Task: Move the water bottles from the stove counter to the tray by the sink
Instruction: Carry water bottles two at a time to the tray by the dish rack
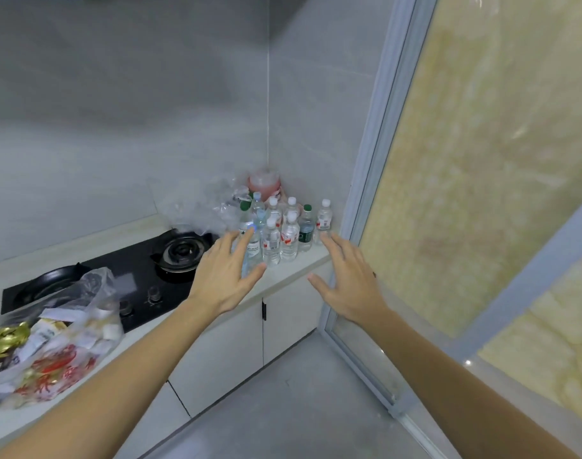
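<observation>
Both my arms are stretched out toward the corner of the pale stone surface [292,270]. My left hand [221,276] is spread flat, fingers straight, its grip released; the fingertips overlap the nearest of the water bottles [283,233] in the picture, but I cannot tell whether they touch it. My right hand [347,283] is likewise open, palm down, fingers splayed, holding nothing, just in front of the bottle that stands apart at the right end [324,221].

The water bottles stand upright in a tight cluster in the corner where the two grey, smooth tiled walls meet. They are small, clear, ribbed plastic cylinders, most with white caps and two with green caps [307,207], several wearing red-and-white labels. Behind them sits a rounder pinkish container [264,185] and some crumpled clear plastic wrap [200,210].

To the left, set into the surface, is a glossy black glass stove [130,276] with round metal burners and two knobs. Nearer me lies a crinkled transparent bag [61,342] stuffed with printed packets, red and gold. Below are flat white cabinet doors [223,352], and a frosted glass sliding door [481,193] in a pale metal frame stands on my right.
</observation>
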Tool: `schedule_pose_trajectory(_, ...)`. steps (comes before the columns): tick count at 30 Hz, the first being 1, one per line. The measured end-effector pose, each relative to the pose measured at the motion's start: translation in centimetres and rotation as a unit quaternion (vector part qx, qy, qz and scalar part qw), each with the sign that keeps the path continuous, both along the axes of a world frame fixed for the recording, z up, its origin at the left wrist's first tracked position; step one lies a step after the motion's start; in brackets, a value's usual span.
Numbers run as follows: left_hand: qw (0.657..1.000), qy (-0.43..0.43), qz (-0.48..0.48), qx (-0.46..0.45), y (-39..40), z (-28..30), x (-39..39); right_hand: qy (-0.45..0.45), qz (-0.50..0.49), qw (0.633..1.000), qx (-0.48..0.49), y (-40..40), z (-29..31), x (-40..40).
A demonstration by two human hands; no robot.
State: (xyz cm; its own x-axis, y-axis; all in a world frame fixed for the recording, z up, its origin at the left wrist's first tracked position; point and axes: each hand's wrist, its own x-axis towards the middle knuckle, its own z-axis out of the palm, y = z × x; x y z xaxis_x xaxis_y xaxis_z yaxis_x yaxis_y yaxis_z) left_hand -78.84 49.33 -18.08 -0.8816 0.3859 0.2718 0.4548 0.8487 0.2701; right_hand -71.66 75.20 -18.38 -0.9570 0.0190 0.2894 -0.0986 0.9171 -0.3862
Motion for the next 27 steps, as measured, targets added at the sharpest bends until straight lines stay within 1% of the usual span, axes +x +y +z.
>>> schedule_pose_trajectory(7, 0.997, -0.068, 0.023, -0.009, 5.3, -4.2, -9.2, -0.044, 0.007, 0.999, -0.022, 5.5, -3.4, -9.9)
schedule_pose_trajectory(10, 0.994, -0.094, 0.047, -0.013, 7.4, -6.2, -13.2, -0.068, 0.035, 0.997, -0.03, 8.1, -5.4, -15.2)
schedule_pose_trajectory(15, 0.983, -0.15, 0.106, 0.011, 9.8, -9.1, -18.5, -0.108, 0.087, 0.99, -0.037, 11.6, -8.4, -23.4)
schedule_pose_trajectory(21, 0.963, -0.195, 0.177, 0.062, 12.3, -12.3, -22.6, -0.163, 0.144, 0.976, -0.021, 14.3, -11.9, -30.4)
schedule_pose_trajectory(27, 0.942, -0.239, 0.196, 0.131, 13.9, -14.4, -26.4, -0.198, 0.188, 0.96, -0.068, 13.5, -14.0, -36.7)
